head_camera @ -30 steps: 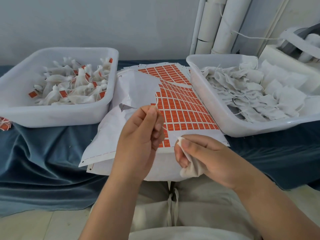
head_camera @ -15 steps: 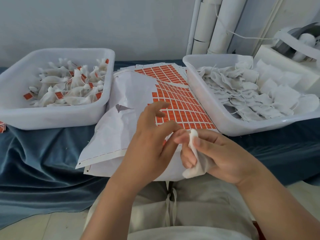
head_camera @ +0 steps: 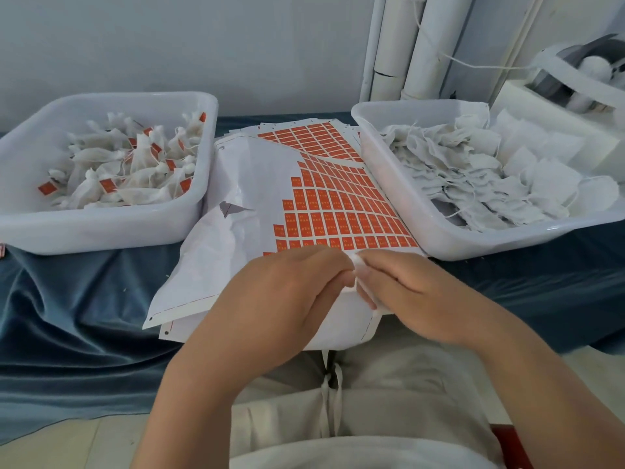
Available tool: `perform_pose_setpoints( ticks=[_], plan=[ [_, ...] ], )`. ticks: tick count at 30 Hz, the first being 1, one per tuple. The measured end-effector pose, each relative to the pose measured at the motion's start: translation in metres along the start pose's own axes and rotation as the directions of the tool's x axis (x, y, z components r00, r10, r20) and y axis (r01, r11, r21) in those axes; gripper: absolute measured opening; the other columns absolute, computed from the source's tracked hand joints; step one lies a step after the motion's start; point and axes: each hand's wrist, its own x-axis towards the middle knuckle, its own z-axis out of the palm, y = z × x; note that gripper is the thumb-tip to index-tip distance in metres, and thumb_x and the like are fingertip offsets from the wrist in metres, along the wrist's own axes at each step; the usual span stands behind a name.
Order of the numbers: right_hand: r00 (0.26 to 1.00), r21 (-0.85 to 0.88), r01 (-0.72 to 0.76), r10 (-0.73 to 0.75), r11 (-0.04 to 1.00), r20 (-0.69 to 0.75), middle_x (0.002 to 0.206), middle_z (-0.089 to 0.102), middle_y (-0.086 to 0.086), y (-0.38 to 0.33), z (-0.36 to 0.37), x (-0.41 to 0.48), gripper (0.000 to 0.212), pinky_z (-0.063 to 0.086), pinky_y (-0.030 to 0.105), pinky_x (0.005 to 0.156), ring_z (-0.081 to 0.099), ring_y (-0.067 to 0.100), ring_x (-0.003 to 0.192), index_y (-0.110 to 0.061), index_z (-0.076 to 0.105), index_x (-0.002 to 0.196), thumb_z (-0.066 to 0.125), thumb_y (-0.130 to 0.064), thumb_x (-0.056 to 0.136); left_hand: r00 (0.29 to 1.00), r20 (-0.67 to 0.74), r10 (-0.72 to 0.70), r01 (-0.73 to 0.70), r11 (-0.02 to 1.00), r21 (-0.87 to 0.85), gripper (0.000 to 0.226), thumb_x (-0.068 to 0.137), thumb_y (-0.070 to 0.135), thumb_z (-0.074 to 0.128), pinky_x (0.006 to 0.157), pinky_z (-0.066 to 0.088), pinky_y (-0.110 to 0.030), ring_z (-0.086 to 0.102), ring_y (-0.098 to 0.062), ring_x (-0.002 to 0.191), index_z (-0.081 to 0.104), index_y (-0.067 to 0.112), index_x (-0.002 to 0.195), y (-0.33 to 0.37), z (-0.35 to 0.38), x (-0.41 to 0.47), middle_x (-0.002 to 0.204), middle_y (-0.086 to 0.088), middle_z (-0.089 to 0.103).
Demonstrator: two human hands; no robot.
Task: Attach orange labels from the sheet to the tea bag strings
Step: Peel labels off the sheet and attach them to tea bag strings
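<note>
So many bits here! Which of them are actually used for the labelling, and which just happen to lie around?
In the job: label sheet; tea bag, gripped by the right hand with the left hand at it; tub of unlabelled tea bags; tub of labelled tea bags.
Lying about: white tubes by the wall; white machine far right; blue cloth under the tubs.

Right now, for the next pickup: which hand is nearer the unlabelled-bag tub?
Right. The right hand, pinching a tea bag, sits just before the tub's near-left corner; the left hand lies farther left.
</note>
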Motion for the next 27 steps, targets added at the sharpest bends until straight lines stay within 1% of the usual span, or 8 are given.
perform_pose_setpoints(
  ticks=[2, 4, 8, 12, 15, 20, 23, 27],
  plan=[
    [0.995, 0.052, -0.007, 0.002, 0.999, 0.101, 0.077, 0.059, -0.002, -0.002, 0.003, -0.003, 0.037, 0.044, 0.025, 0.071, 0.051, 0.011, 0.068, -0.038, 0.060, 0.081, 0.039, -0.037, 0.111, 0.999, -0.035, -0.014, 0.014, 1.000, -0.015, 0.033, 0.106, 0.036, 0.039, 0.063, 0.050, -0.031, 0.057, -0.009, 0.072, 0.067, 0.022, 0.096, -0.002, 0.000, 0.000, 0.086, 0.012, 0.064],
    [0.986, 0.110, 0.006, -0.024, 0.994, 0.166, 0.081, 0.059, 0.003, -0.004, 0.007, -0.006, 0.033, 0.041, 0.020, 0.067, 0.051, 0.020, 0.070, -0.031, 0.067, 0.091, 0.041, -0.043, 0.106, 0.995, -0.099, -0.017, 0.017, 1.000, 0.002, 0.033, 0.106, 0.035, 0.042, 0.062, 0.050, -0.032, 0.057, -0.010, 0.071, 0.069, 0.019, 0.094, -0.004, 0.002, 0.002, 0.083, 0.011, 0.064],
    [0.978, 0.261, 0.058, -0.107, 0.963, 0.177, 0.081, 0.061, 0.004, -0.004, 0.012, -0.004, 0.033, 0.049, 0.032, 0.071, 0.055, 0.031, 0.076, -0.030, 0.068, 0.087, 0.041, -0.045, 0.098, 0.974, -0.225, -0.025, 0.016, 0.999, -0.040, 0.027, 0.104, 0.034, 0.058, 0.064, 0.052, -0.030, 0.062, -0.009, 0.073, 0.076, 0.017, 0.091, -0.009, 0.011, 0.004, 0.082, 0.010, 0.071],
    [0.980, 0.483, 0.066, -0.149, 0.873, 0.136, 0.076, 0.061, -0.002, 0.006, 0.015, 0.004, 0.040, 0.048, 0.034, 0.082, 0.057, 0.019, 0.079, -0.023, 0.069, 0.084, 0.037, -0.040, 0.102, 0.925, -0.317, -0.207, 0.114, 0.951, -0.288, 0.011, 0.095, 0.032, 0.073, 0.066, 0.044, -0.007, 0.065, 0.002, 0.077, 0.078, 0.025, 0.089, -0.006, 0.017, 0.006, 0.082, 0.024, 0.070],
    [0.975, 0.644, 0.122, -0.213, 0.755, 0.065, 0.073, 0.057, 0.001, 0.013, 0.017, 0.011, 0.043, 0.048, 0.035, 0.083, 0.055, 0.023, 0.077, -0.019, 0.067, 0.083, 0.034, -0.033, 0.106, 0.929, -0.283, -0.237, 0.124, 0.922, -0.366, 0.009, 0.097, 0.028, 0.072, 0.068, 0.051, -0.012, 0.070, 0.001, 0.081, 0.079, 0.026, 0.092, -0.006, 0.018, 0.007, 0.082, 0.022, 0.073],
    [0.975, 0.799, 0.126, -0.221, 0.588, 0.009, 0.068, 0.057, -0.003, 0.020, 0.018, 0.016, 0.039, 0.052, 0.031, 0.078, 0.056, 0.018, 0.068, -0.019, 0.065, 0.080, 0.039, -0.031, 0.106, 0.975, -0.214, -0.057, 0.023, 0.987, -0.158, 0.022, 0.104, 0.025, 0.059, 0.074, 0.058, -0.031, 0.072, -0.005, 0.085, 0.079, 0.020, 0.112, -0.003, 0.016, 0.004, 0.097, 0.012, 0.078],
    [0.982, 0.797, 0.106, -0.190, 0.595, 0.012, 0.066, 0.057, -0.002, 0.021, 0.017, 0.016, 0.040, 0.052, 0.030, 0.075, 0.056, 0.017, 0.066, -0.020, 0.064, 0.076, 0.036, -0.029, 0.105, 0.978, -0.207, 0.013, -0.029, 0.997, -0.073, 0.029, 0.104, 0.028, 0.054, 0.065, 0.058, -0.039, 0.073, -0.016, 0.078, 0.079, 0.017, 0.113, -0.001, 0.012, 0.003, 0.093, 0.005, 0.078],
    [0.986, 0.734, 0.062, -0.158, 0.677, 0.062, 0.066, 0.055, 0.000, 0.022, 0.015, 0.015, 0.039, 0.052, 0.030, 0.074, 0.055, 0.019, 0.067, -0.024, 0.062, 0.073, 0.037, -0.031, 0.102, 0.976, -0.211, 0.054, -0.053, 0.999, 0.012, 0.025, 0.103, 0.024, 0.059, 0.058, 0.057, -0.040, 0.071, -0.020, 0.069, 0.081, 0.014, 0.104, 0.000, 0.009, 0.003, 0.084, 0.003, 0.078]
  ],
)
